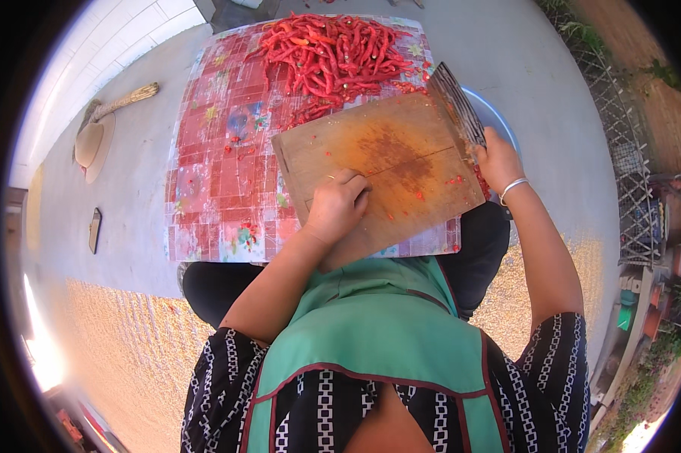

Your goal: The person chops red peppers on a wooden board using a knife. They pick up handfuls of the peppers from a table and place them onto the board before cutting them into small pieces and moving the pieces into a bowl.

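Note:
A wooden cutting board [340, 151], stained orange in the middle, lies aslant on a low table. My left hand [339, 202] rests on its near left part with the fingers curled in; what they hold, if anything, is hidden. At the board's right edge my right hand [499, 160] grips a cleaver [460, 102], its broad blade pointing away from me. A few red chili bits [455, 180] cling to the board. Beyond it, a large heap of whole red chilies [329, 57] covers the far end of the table.
A red checked cloth [204, 181] covers the table. The blue rim of a basin [499, 117] shows right of the board, partly hidden. On the floor to the left lie a phone [94, 230] and a straw-coloured hat [90, 145]. Yellow grain [129, 325] is spread on the ground.

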A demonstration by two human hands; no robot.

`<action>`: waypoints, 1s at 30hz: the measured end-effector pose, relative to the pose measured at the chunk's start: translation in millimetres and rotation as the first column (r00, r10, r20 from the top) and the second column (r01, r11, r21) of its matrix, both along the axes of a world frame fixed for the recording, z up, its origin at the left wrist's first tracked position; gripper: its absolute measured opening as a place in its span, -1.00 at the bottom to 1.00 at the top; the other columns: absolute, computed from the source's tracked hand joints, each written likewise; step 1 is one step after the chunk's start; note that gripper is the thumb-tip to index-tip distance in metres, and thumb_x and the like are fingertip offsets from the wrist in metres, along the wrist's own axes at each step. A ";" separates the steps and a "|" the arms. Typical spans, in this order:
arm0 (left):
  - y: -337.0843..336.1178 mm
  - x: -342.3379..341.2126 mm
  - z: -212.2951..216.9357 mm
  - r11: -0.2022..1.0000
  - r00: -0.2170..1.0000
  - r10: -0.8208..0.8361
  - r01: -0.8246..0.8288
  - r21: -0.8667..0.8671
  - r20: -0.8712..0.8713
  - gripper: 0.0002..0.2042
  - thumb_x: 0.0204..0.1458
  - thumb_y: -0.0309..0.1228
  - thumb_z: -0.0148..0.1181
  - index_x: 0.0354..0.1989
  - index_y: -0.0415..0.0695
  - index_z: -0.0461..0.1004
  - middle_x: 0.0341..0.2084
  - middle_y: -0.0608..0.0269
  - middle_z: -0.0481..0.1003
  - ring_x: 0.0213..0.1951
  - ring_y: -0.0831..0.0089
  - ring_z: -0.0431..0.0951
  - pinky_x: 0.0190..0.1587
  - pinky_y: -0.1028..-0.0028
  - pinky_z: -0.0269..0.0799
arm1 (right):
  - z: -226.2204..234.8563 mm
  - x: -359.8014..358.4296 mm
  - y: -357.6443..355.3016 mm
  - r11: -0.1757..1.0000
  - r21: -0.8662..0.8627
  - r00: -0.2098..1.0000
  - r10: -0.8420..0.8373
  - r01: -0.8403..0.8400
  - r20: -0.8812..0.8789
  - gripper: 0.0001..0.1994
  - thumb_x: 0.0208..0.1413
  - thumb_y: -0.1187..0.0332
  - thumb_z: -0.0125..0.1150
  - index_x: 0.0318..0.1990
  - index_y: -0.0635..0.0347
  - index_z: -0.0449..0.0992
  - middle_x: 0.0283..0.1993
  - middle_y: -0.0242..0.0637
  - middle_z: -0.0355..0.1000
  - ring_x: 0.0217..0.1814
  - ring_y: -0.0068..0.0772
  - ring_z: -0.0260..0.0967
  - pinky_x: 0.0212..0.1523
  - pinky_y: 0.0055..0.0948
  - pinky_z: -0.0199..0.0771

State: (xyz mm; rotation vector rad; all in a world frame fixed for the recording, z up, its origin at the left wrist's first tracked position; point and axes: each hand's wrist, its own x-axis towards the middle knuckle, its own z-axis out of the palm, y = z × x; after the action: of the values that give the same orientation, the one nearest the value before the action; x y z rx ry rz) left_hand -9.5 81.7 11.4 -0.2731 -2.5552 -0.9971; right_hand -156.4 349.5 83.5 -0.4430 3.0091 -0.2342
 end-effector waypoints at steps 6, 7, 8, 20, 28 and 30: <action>-17.9 9.4 14.7 0.930 0.966 0.143 -0.206 0.304 0.217 -0.90 -0.10 -0.59 0.17 -0.38 -0.18 0.49 -0.40 0.13 0.49 -0.32 0.23 0.54 -0.23 0.40 0.45 | 14.7 56.9 -25.2 0.869 -0.136 0.849 0.414 -0.476 -0.329 -0.44 -0.04 0.54 0.14 0.20 -0.02 0.32 0.01 -0.17 0.27 -0.12 -0.10 0.41 -0.20 -0.23 0.48; -28.2 7.2 15.0 0.925 0.969 0.188 -0.230 0.302 0.162 -0.90 -0.10 -0.58 0.17 -0.37 -0.19 0.50 -0.40 0.12 0.50 -0.32 0.23 0.55 -0.23 0.40 0.46 | 9.8 66.5 -31.6 0.850 -0.117 0.843 0.476 -0.514 -0.250 -0.44 -0.02 0.55 0.10 0.19 -0.11 0.34 0.00 -0.15 0.27 -0.11 -0.09 0.40 -0.17 -0.22 0.48; -43.5 4.6 14.5 0.919 0.967 0.232 -0.254 0.302 0.107 -0.90 -0.10 -0.58 0.17 -0.37 -0.19 0.50 -0.39 0.11 0.50 -0.32 0.24 0.56 -0.23 0.41 0.46 | 0.8 75.8 -36.8 0.818 -0.036 0.791 0.544 -0.574 -0.279 -0.44 -0.01 0.55 0.05 0.20 -0.19 0.33 0.00 -0.17 0.28 -0.10 -0.11 0.40 -0.18 -0.24 0.48; -172.0 10.6 10.5 0.699 0.897 0.399 -0.432 0.570 0.190 -0.90 -0.03 -0.63 0.16 -0.32 -0.27 0.46 -0.38 0.28 0.53 -0.28 0.55 0.55 -0.16 0.54 0.45 | 38.8 -18.6 -167.9 0.678 -0.204 0.706 0.656 -0.706 -0.266 -0.65 -0.04 0.30 0.26 -0.06 0.13 0.47 -0.15 -0.15 0.40 -0.06 -0.06 0.35 -0.03 -0.22 0.36; -193.9 12.3 22.2 0.562 0.890 0.418 -0.412 0.717 0.184 -0.90 -0.02 -0.64 0.17 -0.30 -0.26 0.46 -0.38 0.30 0.50 -0.25 0.55 0.52 -0.16 0.54 0.44 | -59.4 -332.4 -206.7 0.913 -0.343 0.975 -0.207 0.222 0.078 -0.21 0.09 -0.28 -0.14 0.23 0.26 0.27 0.28 0.07 0.18 0.34 -0.02 0.11 0.29 -0.26 0.08; -196.3 12.8 28.4 0.564 0.879 0.451 -0.414 0.715 0.153 -0.89 -0.03 -0.65 0.17 -0.32 -0.27 0.46 -0.38 0.27 0.49 -0.25 0.52 0.52 -0.15 0.54 0.43 | -85.8 -364.1 -204.7 0.896 -0.319 0.943 -0.243 0.308 0.228 -0.20 0.10 -0.29 -0.18 0.24 0.26 0.25 0.29 0.02 0.18 0.34 -0.07 0.13 0.29 -0.23 0.06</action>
State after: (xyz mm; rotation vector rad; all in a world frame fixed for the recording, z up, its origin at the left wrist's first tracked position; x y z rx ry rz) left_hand 3.3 -114.6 39.8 0.5391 -1.7969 -1.6500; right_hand -520.5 144.8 -2.3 -0.0050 2.8361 -0.7971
